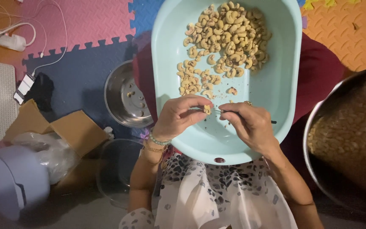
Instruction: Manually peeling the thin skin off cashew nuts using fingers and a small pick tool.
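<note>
left hand [178, 116]: pinching a single cashew [207, 110] at the fingertips, raised above the tub floor so the tool can get at it

right hand [250, 124]: clenched round a thin dark pick [224, 112], tip touching the nut

cashew: between both hands; too small to call its long axis for sure, looks roughly upright

pick: lies about level, pointing toward the left hand

tub [276, 80]: pale blue, on the lap, under both hands, probably to catch the bits

cashew pile [223, 40]: beyond the hands, far end of the tub

steel bowl [123, 99]: outside the left hand, on the floor mat, few nuts inside

big pot [352, 135]: outside the right hand, heaped full

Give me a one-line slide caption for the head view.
Left hand holds a cashew, right hand a thin tool, over a pale-blue tub.
</note>
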